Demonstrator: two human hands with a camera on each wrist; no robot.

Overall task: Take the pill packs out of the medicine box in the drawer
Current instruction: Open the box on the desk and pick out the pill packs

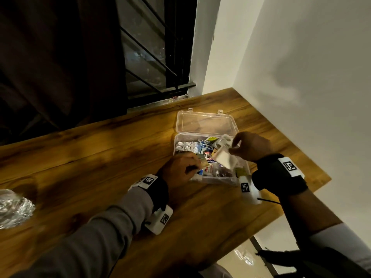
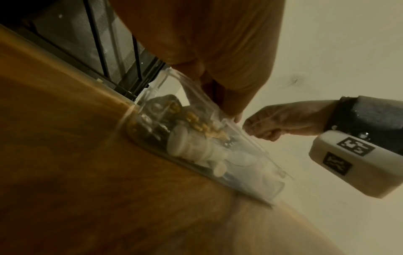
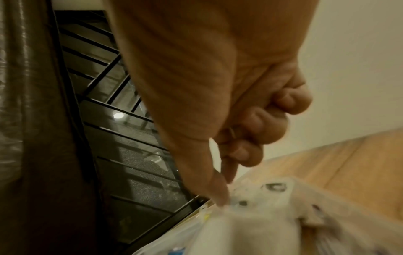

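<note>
— Pill packs (image 1: 187, 146), where do they lie from your hands?

— Most sit inside the clear medicine box (image 1: 204, 178), which stands lid-open on the wooden table (image 1: 100, 149). A silver blister strip lies along the far left of the box, its long axis running left to right, just beyond your left hand (image 1: 177, 169).

— And what are your fingers doing?

— Your right hand (image 1: 251, 146) pinches a white pack (image 1: 222, 150) between thumb and forefinger (image 3: 218, 189), lifted above the right half of the box and tilted, its long axis slanting down toward you. Your left hand rests at the near left corner, fingers curled round a yellowish pack (image 1: 202, 162) as far as the blur lets you judge.

— So which hand for the silver strip?

— Your left, probably: it is nearer, and the strip lies straight ahead of those fingers. You'd likely need to set down what they hold first.
</note>
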